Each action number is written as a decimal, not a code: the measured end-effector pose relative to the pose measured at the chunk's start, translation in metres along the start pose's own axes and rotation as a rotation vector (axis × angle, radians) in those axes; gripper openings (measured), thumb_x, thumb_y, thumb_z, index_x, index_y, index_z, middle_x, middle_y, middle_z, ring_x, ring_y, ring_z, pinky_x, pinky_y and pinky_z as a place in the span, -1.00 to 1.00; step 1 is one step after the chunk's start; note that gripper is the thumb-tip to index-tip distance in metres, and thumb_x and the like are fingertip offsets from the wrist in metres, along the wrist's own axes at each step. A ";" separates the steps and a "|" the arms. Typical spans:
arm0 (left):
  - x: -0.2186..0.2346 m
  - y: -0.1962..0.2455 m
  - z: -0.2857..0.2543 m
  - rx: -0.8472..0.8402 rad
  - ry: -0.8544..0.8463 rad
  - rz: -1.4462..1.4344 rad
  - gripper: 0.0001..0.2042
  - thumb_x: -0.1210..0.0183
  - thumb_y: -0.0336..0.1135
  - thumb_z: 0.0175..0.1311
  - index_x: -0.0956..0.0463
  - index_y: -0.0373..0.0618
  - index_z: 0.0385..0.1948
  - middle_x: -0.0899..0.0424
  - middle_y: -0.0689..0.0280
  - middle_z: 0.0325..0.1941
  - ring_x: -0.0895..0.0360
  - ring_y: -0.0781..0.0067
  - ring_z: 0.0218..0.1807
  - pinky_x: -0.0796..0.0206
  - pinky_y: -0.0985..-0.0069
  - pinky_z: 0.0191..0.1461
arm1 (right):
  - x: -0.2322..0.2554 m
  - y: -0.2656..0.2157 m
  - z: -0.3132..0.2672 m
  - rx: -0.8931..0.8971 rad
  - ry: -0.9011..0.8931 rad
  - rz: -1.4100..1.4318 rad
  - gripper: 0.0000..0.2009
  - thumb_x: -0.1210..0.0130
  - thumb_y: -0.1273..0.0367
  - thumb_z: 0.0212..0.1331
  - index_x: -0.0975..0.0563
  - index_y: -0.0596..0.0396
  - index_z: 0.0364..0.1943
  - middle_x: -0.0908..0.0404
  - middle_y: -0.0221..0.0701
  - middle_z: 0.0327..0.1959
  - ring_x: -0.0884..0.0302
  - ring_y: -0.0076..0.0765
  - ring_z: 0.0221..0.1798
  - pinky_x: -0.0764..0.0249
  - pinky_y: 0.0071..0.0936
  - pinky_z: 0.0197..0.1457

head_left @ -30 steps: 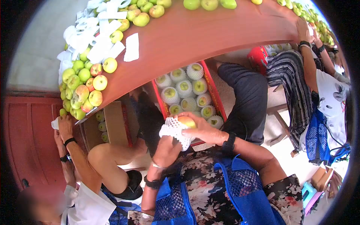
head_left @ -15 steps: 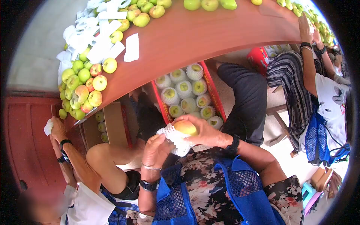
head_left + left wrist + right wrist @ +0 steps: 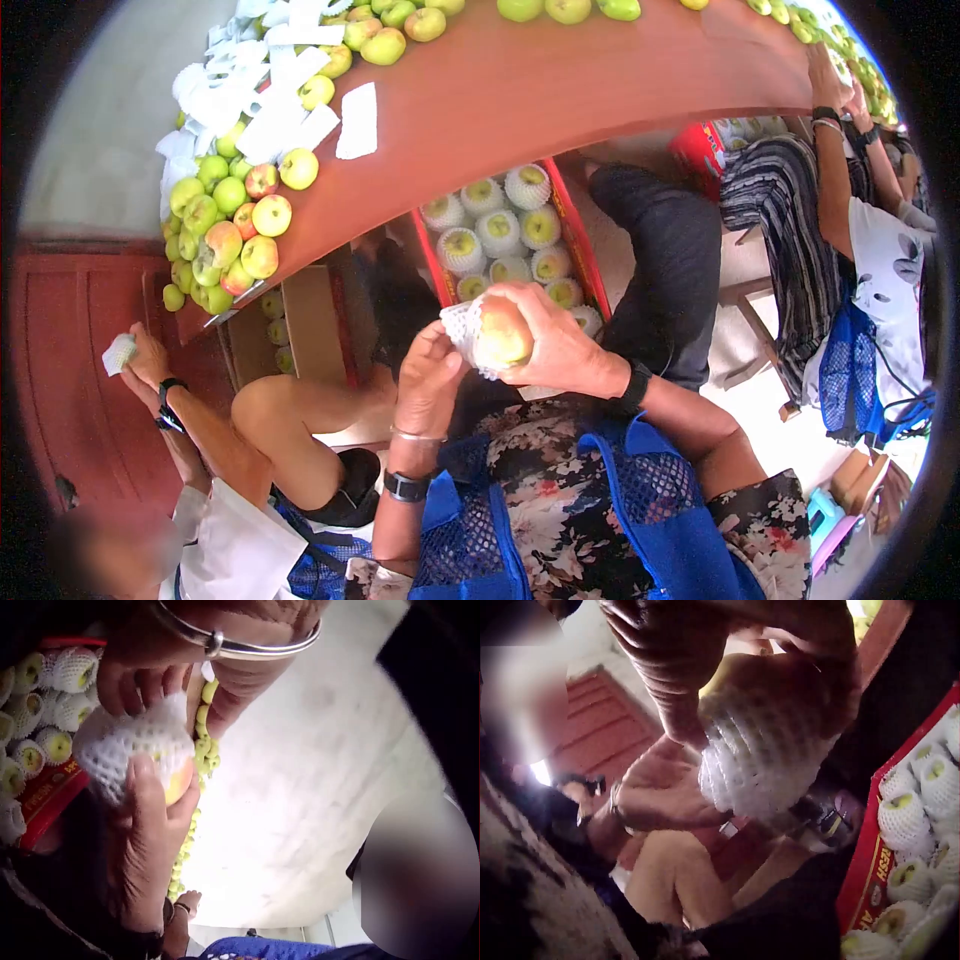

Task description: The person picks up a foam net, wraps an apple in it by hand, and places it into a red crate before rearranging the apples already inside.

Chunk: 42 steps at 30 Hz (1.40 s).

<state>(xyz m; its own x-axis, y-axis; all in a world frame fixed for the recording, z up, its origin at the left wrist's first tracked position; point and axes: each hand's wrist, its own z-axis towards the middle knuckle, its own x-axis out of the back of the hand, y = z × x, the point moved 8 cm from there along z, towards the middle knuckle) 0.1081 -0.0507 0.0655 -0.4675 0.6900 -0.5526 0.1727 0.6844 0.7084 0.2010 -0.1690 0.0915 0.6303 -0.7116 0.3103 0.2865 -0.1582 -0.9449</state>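
Observation:
In the head view a yellow-red apple (image 3: pixel 505 332) sits partly inside a white foam net (image 3: pixel 462 330). My right hand (image 3: pixel 570 350) grips the apple, fingers and thumb curled round it. Fingers of my left hand (image 3: pixel 428 385) pinch the net's left edge. The left wrist view shows the net (image 3: pixel 135 746) stretched over much of the apple (image 3: pixel 178 780), between my left hand (image 3: pixel 202 652) above and my right hand (image 3: pixel 146 832) below. From the right wrist, the net (image 3: pixel 761 750) covers the apple's lower part.
A red box (image 3: pixel 580 240) of netted apples stands just beyond my hands. Loose apples (image 3: pixel 225 240) and white foam nets (image 3: pixel 270 125) lie on the red-brown table (image 3: pixel 480 90). People work at left and right; a cardboard box (image 3: pixel 308 310) stands under the table's left part.
My left hand has opened away from the net and come back to its edge. The apple has been raised and turned, with the net at its left side. The person at left has lowered a netted apple.

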 end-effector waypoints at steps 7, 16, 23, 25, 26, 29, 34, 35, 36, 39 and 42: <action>-0.011 -0.007 0.020 -0.201 0.157 0.271 -0.24 -0.40 -0.41 -0.19 -0.07 -0.24 0.08 -0.34 0.22 0.04 -0.30 0.39 0.12 -0.19 0.37 0.20 | -0.011 -0.027 0.004 0.294 0.004 -0.343 -0.30 -0.31 0.33 -0.32 -0.25 0.12 0.04 -0.24 -0.12 0.05 -0.22 0.06 0.08 -0.24 -0.17 0.15; -0.024 0.018 0.014 -0.316 -0.020 0.238 -0.10 -0.46 -0.25 -0.37 -0.06 -0.22 0.11 -0.35 0.18 0.07 -0.35 0.31 0.11 -0.24 0.38 0.18 | 0.029 0.014 -0.007 -0.199 0.022 0.533 -0.59 -0.16 0.57 0.01 -0.35 0.16 0.00 -0.40 -0.39 -0.05 -0.36 -0.59 -0.02 -0.37 -0.58 0.01; -0.032 0.021 0.008 -0.308 -0.155 0.360 -0.09 -0.49 -0.35 -0.43 -0.07 -0.17 0.08 -0.34 0.22 0.05 -0.34 0.34 0.12 -0.24 0.39 0.18 | 0.010 0.013 0.003 -0.118 -0.096 0.651 -0.79 -0.05 0.48 0.13 -0.45 0.15 -0.13 -0.53 -0.34 -0.34 -0.52 -0.41 -0.28 -0.46 -0.45 -0.27; -0.030 0.020 0.007 -0.299 -0.118 0.350 -0.10 -0.48 -0.35 -0.42 -0.07 -0.17 0.08 -0.34 0.22 0.05 -0.33 0.35 0.12 -0.24 0.40 0.18 | 0.021 0.003 0.005 0.050 -0.008 0.292 -0.82 -0.04 0.51 0.10 -0.47 0.15 -0.18 -0.53 -0.26 -0.37 -0.53 -0.28 -0.30 -0.44 -0.42 -0.28; -0.031 0.017 0.007 -0.292 -0.104 0.344 -0.11 -0.48 -0.36 -0.42 -0.07 -0.17 0.08 -0.34 0.22 0.05 -0.33 0.35 0.12 -0.23 0.40 0.18 | 0.026 -0.004 0.005 0.131 0.038 0.109 -0.83 -0.04 0.53 0.09 -0.47 0.15 -0.21 -0.53 -0.21 -0.39 -0.54 -0.21 -0.31 -0.43 -0.41 -0.29; -0.023 0.015 0.009 -0.383 -0.037 0.428 -0.15 -0.44 -0.41 -0.37 -0.08 -0.18 0.07 -0.34 0.22 0.05 -0.33 0.37 0.11 -0.22 0.42 0.19 | 0.031 -0.006 0.005 0.139 0.163 0.067 -0.88 -0.03 0.54 0.06 -0.48 0.14 -0.28 -0.52 -0.17 -0.42 -0.53 -0.11 -0.36 -0.43 -0.40 -0.34; -0.017 0.014 0.014 -0.404 0.062 0.421 -0.13 -0.33 -0.52 -0.31 0.02 -0.16 0.16 -0.36 0.18 0.02 -0.36 0.35 0.08 -0.24 0.42 0.18 | 0.028 0.002 -0.001 0.042 0.160 0.116 -0.87 -0.07 0.54 0.03 -0.48 0.14 -0.29 -0.52 -0.22 -0.43 -0.53 -0.17 -0.41 -0.43 -0.44 -0.37; -0.021 0.017 0.012 -0.385 0.083 0.404 -0.11 -0.32 -0.54 -0.31 0.04 -0.15 0.18 -0.36 0.18 0.01 -0.37 0.35 0.07 -0.25 0.43 0.17 | 0.029 -0.002 -0.002 0.079 0.147 0.076 -0.87 -0.08 0.55 0.02 -0.49 0.16 -0.30 -0.53 -0.25 -0.43 -0.54 -0.24 -0.42 -0.43 -0.48 -0.38; -0.022 0.018 0.011 -0.368 0.104 0.387 -0.10 -0.31 -0.55 -0.31 0.06 -0.14 0.21 -0.37 0.17 0.01 -0.38 0.34 0.05 -0.26 0.44 0.16 | 0.028 -0.006 -0.002 0.117 0.133 0.036 -0.87 -0.10 0.55 0.01 -0.49 0.17 -0.31 -0.54 -0.27 -0.42 -0.55 -0.31 -0.44 -0.43 -0.52 -0.38; -0.024 0.019 0.012 -0.425 0.103 0.476 -0.13 -0.27 -0.60 -0.30 0.00 -0.12 0.21 -0.38 0.19 -0.01 -0.40 0.37 0.03 -0.29 0.47 0.12 | 0.030 -0.013 -0.005 0.287 0.206 -0.050 -0.87 -0.10 0.55 0.01 -0.50 0.14 -0.32 -0.54 -0.29 -0.43 -0.53 -0.28 -0.45 -0.42 -0.50 -0.39; -0.025 0.018 0.015 -0.497 0.106 0.581 -0.23 -0.28 -0.60 -0.28 -0.14 -0.16 0.14 -0.37 0.24 0.00 -0.39 0.42 0.03 -0.29 0.49 0.10 | 0.031 -0.016 -0.006 0.305 0.221 -0.051 -0.87 -0.13 0.54 -0.01 -0.50 0.11 -0.34 -0.53 -0.31 -0.45 -0.53 -0.26 -0.44 -0.43 -0.46 -0.38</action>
<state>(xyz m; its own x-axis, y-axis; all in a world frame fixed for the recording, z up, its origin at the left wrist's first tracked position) 0.1358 -0.0523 0.0856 -0.5059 0.8626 -0.0043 0.0176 0.0154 0.9997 0.2118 -0.1926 0.1160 0.4485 -0.8437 0.2950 0.5364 -0.0099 -0.8439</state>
